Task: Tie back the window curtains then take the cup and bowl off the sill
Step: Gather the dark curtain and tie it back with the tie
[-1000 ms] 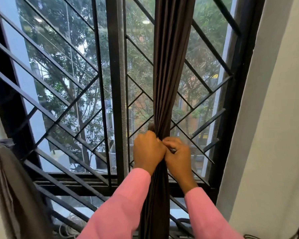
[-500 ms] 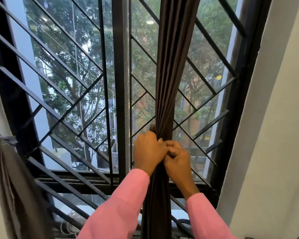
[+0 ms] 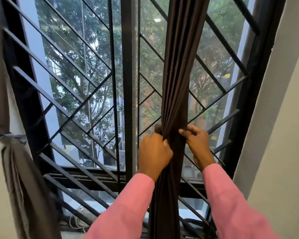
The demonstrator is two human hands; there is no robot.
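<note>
Grip: left hand (image 3: 154,153) fisted round the gathered dark curtain (image 3: 178,75), right hand (image 3: 198,144) pinching its right edge at about the same height. Curtain's long axis runs vertically between both hands. Grey curtain (image 3: 16,169), far left, hangs tied. Cup and bowl out of view.

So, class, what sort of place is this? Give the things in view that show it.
Probably a room in a home, at a window: a black metal grille bars it, trees show outside, a grey curtain hangs tied back at the left and a dark curtain is bunched in the middle.
</note>
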